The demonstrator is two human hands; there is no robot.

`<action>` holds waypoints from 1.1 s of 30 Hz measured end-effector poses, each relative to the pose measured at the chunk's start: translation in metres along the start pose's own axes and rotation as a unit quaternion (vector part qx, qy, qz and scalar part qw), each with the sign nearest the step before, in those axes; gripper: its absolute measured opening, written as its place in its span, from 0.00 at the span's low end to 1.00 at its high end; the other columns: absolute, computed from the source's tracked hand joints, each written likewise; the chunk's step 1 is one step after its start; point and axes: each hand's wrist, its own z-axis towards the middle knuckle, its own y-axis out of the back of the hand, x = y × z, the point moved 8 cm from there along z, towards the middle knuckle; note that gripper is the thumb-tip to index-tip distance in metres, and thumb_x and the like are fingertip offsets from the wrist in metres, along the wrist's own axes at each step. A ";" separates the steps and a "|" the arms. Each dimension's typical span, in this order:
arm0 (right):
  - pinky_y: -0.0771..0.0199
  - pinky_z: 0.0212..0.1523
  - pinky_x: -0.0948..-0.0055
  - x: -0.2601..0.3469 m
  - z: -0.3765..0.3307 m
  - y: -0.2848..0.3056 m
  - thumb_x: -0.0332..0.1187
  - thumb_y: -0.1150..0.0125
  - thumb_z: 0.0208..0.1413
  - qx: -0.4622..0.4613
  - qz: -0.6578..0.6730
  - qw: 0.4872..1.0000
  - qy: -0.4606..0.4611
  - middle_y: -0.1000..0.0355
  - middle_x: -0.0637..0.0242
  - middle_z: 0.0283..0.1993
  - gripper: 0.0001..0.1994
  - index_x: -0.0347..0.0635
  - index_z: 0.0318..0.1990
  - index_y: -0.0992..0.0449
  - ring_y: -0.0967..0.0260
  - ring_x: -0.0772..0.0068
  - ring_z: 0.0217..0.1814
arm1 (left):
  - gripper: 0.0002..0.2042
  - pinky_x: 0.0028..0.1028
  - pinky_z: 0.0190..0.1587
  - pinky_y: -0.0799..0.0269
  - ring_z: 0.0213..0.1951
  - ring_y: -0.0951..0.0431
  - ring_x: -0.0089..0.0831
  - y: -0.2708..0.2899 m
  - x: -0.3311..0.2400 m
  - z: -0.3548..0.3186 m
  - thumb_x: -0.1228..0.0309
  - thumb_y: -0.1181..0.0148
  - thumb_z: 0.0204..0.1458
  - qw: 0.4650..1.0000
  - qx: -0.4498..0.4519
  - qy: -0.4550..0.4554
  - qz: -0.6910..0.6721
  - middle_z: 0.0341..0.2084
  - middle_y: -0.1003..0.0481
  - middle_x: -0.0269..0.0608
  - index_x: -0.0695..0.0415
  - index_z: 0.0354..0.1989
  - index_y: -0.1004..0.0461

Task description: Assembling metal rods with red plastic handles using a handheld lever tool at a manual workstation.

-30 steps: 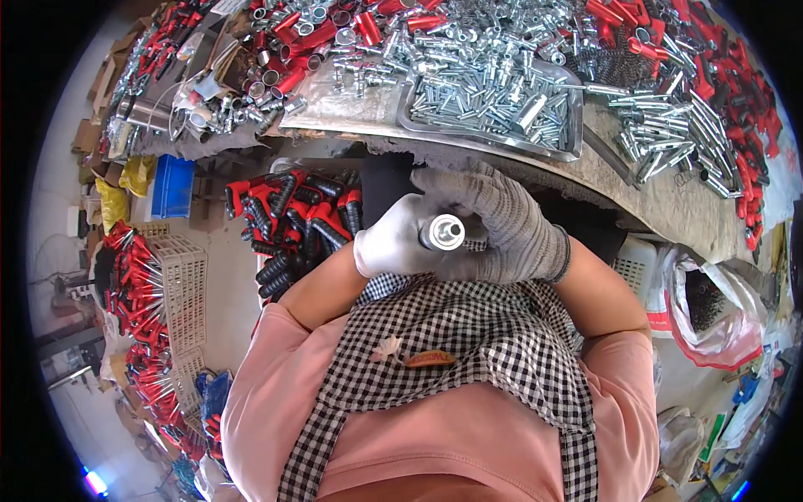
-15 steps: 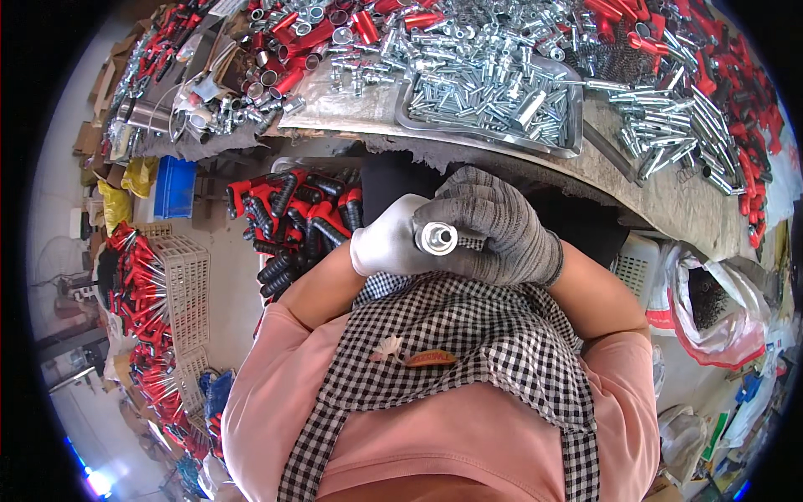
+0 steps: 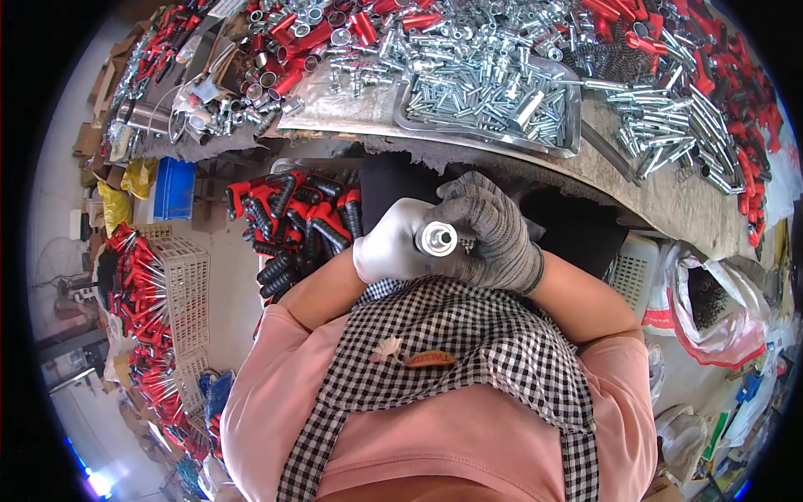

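Above my lap I hold a shiny metal tube (image 3: 437, 239) with its round open end facing up. My left hand (image 3: 391, 241), in a white glove, is closed around it from the left. My right hand (image 3: 495, 236), in a grey striped glove, curls against its right side, fingers bent and thumb low. The rest of the tube is hidden between the gloves. Ahead, on the workbench (image 3: 335, 105), stands a metal tray (image 3: 575, 138) heaped with thin silver pins (image 3: 464, 100).
Red sleeves (image 3: 288, 81) and silver fittings cover the bench's far side; longer metal rods (image 3: 669, 125) lie at right. Red-and-black handles (image 3: 309, 213) are piled below left. A plastic crate (image 3: 186, 293) stands farther left. At right are a white sack (image 3: 723, 335) and a pale basket (image 3: 633, 268).
My right hand has turned slightly, and its wrist has shifted left and its fingers have loosened a little. The left hand and the tube have hardly moved.
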 end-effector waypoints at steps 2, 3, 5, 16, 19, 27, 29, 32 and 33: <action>0.29 0.47 0.57 0.002 -0.002 0.002 0.45 0.22 0.38 -0.016 0.001 1.000 -0.010 0.28 0.60 0.43 0.26 0.47 0.44 0.25 0.30 0.52 0.47 | 0.14 0.25 0.36 0.25 0.32 0.20 0.26 -0.001 -0.003 0.001 0.76 0.25 0.40 1.000 -0.012 -0.011 0.002 0.30 0.20 0.40 0.63 0.36 0.20; 0.29 0.47 0.57 0.002 -0.003 0.003 0.45 0.21 0.37 -0.017 -0.004 1.000 -0.016 0.28 0.58 0.42 0.26 0.46 0.43 0.25 0.30 0.51 0.47 | 0.13 0.25 0.35 0.25 0.31 0.20 0.26 0.000 -0.006 0.002 0.76 0.25 0.39 0.999 -0.025 -0.021 0.004 0.29 0.20 0.40 0.63 0.35 0.20; 0.29 0.47 0.56 0.003 -0.007 0.001 0.45 0.21 0.37 -0.018 -0.009 1.000 -0.022 0.29 0.57 0.42 0.26 0.45 0.42 0.25 0.30 0.50 0.47 | 0.14 0.26 0.35 0.25 0.30 0.20 0.27 -0.001 -0.005 0.000 0.76 0.25 0.38 0.999 -0.032 -0.023 -0.008 0.28 0.21 0.40 0.62 0.35 0.20; 0.31 0.59 0.54 0.022 0.044 0.005 0.43 0.19 0.22 0.152 0.065 0.986 0.037 0.31 0.54 0.57 0.43 0.47 0.55 0.27 0.33 0.48 0.60 | 0.22 0.29 0.44 0.28 0.40 0.23 0.30 -0.004 0.011 -0.003 0.69 0.23 0.37 0.998 0.018 0.001 0.068 0.37 0.24 0.41 0.59 0.43 0.23; 0.35 0.64 0.57 0.022 0.038 -0.015 0.40 0.21 0.20 0.209 0.041 0.972 0.102 0.32 0.56 0.60 0.43 0.49 0.56 0.25 0.37 0.50 0.64 | 0.25 0.31 0.49 0.30 0.45 0.25 0.31 -0.007 0.007 0.005 0.67 0.25 0.39 0.995 0.022 -0.035 0.095 0.43 0.26 0.41 0.59 0.46 0.26; 0.51 0.70 0.53 0.000 0.028 -0.008 0.41 0.27 0.36 0.145 0.059 0.987 -0.030 0.26 0.68 0.55 0.18 0.45 0.37 0.20 0.41 0.54 0.67 | 0.31 0.34 0.62 0.36 0.59 0.31 0.34 -0.020 0.003 0.027 0.62 0.28 0.44 0.978 0.029 -0.127 0.162 0.57 0.32 0.40 0.59 0.56 0.32; 0.46 0.68 0.54 -0.003 0.021 -0.010 0.40 0.25 0.35 0.088 0.041 0.994 -0.039 0.25 0.67 0.53 0.17 0.45 0.35 0.20 0.38 0.56 0.65 | 0.30 0.34 0.61 0.35 0.58 0.30 0.34 -0.023 0.014 0.029 0.64 0.29 0.46 1.000 -0.017 -0.011 -0.014 0.55 0.31 0.40 0.59 0.57 0.34; 0.41 0.65 0.56 -0.007 0.017 -0.005 0.38 0.24 0.33 0.037 0.049 0.997 -0.056 0.24 0.67 0.52 0.17 0.45 0.33 0.19 0.34 0.57 0.62 | 0.29 0.32 0.60 0.33 0.56 0.29 0.34 -0.026 0.023 0.022 0.67 0.32 0.49 0.968 -0.114 0.121 -0.186 0.52 0.30 0.40 0.59 0.58 0.37; 0.39 0.64 0.56 -0.007 0.017 -0.006 0.38 0.23 0.33 0.041 0.072 0.994 -0.066 0.24 0.66 0.52 0.17 0.45 0.34 0.19 0.34 0.58 0.61 | 0.29 0.32 0.60 0.33 0.56 0.29 0.33 -0.021 0.024 0.019 0.69 0.32 0.49 0.959 -0.165 0.137 -0.186 0.51 0.30 0.41 0.59 0.59 0.38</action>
